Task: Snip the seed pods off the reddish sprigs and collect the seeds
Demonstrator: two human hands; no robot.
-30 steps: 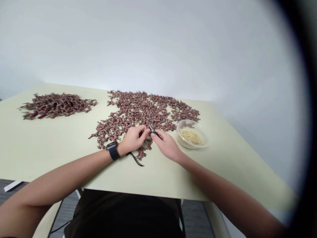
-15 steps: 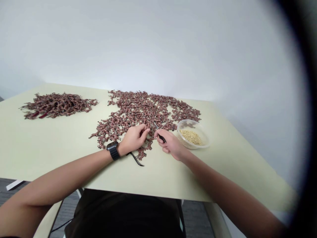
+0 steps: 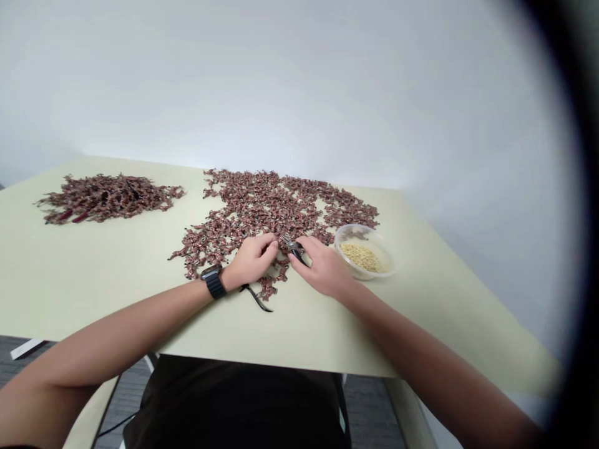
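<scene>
My right hand (image 3: 322,267) is closed round a pair of small pliers (image 3: 296,248) with black handles, their metal jaws pointing toward the fingertips of my left hand (image 3: 255,257). The thumb and fingers of my left hand are pinched together; whatever is between them is too small to make out. Both hands are at the near edge of a wide spread of small brown pieces with dark tips (image 3: 266,209), which look like little animal figures. A thin black curved tool or handle (image 3: 257,299) lies beside my left wrist, partly hidden by it.
Right of my right hand stands a clear round plastic tub (image 3: 390,274) with small yellow-gold bits (image 3: 361,257) in it. A second heap of brown pieces (image 3: 112,196) lies at the left, with dark red handles (image 3: 80,217) at its front. A wall rises behind the pale table (image 3: 116,274).
The pliers have turned in my right hand, so more of the jaws and both handles show, and my right fingers lie flatter over them. My left hand has barely moved.
</scene>
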